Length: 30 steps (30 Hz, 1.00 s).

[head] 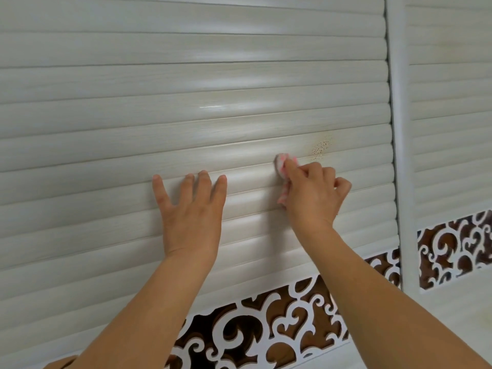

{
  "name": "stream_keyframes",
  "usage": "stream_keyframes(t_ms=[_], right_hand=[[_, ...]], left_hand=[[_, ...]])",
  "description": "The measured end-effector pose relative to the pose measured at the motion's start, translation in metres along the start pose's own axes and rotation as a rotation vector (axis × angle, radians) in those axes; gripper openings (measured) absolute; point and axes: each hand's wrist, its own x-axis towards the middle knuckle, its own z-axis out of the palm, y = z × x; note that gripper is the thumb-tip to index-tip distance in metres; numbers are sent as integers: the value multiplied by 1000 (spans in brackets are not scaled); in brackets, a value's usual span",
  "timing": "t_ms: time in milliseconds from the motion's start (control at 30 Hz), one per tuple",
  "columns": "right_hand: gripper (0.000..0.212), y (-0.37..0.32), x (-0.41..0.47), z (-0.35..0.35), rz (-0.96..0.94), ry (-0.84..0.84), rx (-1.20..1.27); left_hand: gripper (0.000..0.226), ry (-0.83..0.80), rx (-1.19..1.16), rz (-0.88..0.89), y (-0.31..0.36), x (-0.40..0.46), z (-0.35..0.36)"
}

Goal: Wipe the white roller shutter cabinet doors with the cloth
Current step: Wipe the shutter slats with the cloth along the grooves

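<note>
A white roller shutter cabinet door [159, 102] of rounded horizontal slats fills most of the view. My left hand [190, 217] lies flat against the slats with its fingers spread and straight. My right hand [314, 194] grips a small pink and white cloth [282, 163] and presses it on a slat. A patch of brownish specks [320, 147] marks the door just above and right of the cloth. Most of the cloth is hidden inside the hand.
A white vertical frame post [399, 155] separates this door from a second slatted door [452, 129] on the right. Below the slats runs a band of white scrollwork over brown [266, 331], continuing on the right door [452, 251].
</note>
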Motion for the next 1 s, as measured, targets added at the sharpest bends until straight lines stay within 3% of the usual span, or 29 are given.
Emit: stream_keyframes(t_ms=[67,200,333,600,767,1000], right_hand=[[36,-5,2,3,26,64,-1],[46,-5,-2,10,-228,174,12],[42,12,8,8,-314,221,27],[47,63,24,7,-226,113,17],[40,99,37,4,-97,-43,-45],[37,117,45,10,113,-76,-24]], left_hand=[[92,-2,20,-4,2,0,-1],[93,66,47,-13,15,8,-6],[90,-5,46,62,32,20,-11],[101,-94,63,21,46,22,-12],[98,-75,80,-38,62,26,-15],[106,-83,118,-65,72,30,-13]])
